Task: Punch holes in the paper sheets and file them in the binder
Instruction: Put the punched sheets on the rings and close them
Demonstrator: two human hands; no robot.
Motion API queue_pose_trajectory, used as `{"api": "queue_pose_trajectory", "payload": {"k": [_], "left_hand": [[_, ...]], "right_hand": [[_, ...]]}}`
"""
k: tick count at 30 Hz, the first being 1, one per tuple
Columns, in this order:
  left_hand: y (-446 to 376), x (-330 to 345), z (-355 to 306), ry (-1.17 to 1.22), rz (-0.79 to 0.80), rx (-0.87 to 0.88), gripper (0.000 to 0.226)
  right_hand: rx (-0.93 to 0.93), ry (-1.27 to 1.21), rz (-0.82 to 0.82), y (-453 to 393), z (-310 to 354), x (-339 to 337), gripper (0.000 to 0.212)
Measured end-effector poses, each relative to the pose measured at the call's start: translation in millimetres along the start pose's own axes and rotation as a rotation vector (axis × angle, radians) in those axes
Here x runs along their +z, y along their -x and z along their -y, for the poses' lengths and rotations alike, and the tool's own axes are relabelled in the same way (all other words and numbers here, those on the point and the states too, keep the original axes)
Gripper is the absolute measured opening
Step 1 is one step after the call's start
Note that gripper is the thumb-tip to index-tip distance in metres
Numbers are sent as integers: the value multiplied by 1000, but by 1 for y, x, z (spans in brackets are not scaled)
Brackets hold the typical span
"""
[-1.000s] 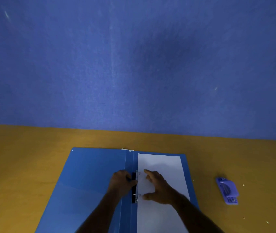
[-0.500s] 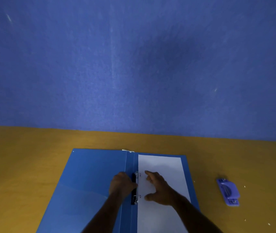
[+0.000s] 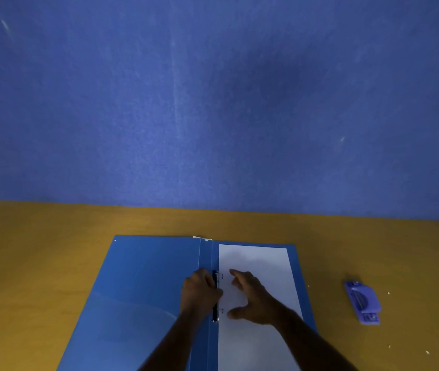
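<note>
A blue binder (image 3: 143,285) lies open on the wooden table. White paper sheets (image 3: 256,263) rest on its right half, their left edge at the black ring clip (image 3: 215,314) along the spine. My left hand (image 3: 199,293) is curled over the clip, fingers gripping it. My right hand (image 3: 250,298) lies on the paper beside the rings, fingers spread, thumb and forefinger near the two rings. A purple hole punch (image 3: 363,301) stands on the table to the right, apart from both hands.
A blue wall (image 3: 213,103) rises behind the table's far edge. The wooden table (image 3: 39,250) extends left and right of the binder. Small paper specks (image 3: 388,292) lie scattered near the punch.
My left hand has shifted slightly further over the ring clip. The right hand's fingers have spread a little on the paper. The binder and punch have not moved.
</note>
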State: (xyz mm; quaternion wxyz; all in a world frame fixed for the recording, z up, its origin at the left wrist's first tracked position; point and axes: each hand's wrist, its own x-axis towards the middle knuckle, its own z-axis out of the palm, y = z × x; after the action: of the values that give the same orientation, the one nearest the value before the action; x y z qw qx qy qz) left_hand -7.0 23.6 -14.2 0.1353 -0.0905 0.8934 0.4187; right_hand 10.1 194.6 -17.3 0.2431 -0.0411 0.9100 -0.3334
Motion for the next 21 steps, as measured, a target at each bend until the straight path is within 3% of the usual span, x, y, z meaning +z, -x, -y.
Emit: {"api": "queue_pose_trajectory", "payload": {"k": [9, 17, 21], "left_hand": [[-4, 0, -2, 307, 91, -158, 31], [-6, 5, 3, 231, 82, -144, 32], [-9, 6, 3, 197, 94, -142, 28]], "right_hand": [[-13, -4, 15, 2, 1, -2, 111], [-30, 92, 21, 4, 2, -1, 132], [-38, 221, 26, -1, 6, 3, 132]]}}
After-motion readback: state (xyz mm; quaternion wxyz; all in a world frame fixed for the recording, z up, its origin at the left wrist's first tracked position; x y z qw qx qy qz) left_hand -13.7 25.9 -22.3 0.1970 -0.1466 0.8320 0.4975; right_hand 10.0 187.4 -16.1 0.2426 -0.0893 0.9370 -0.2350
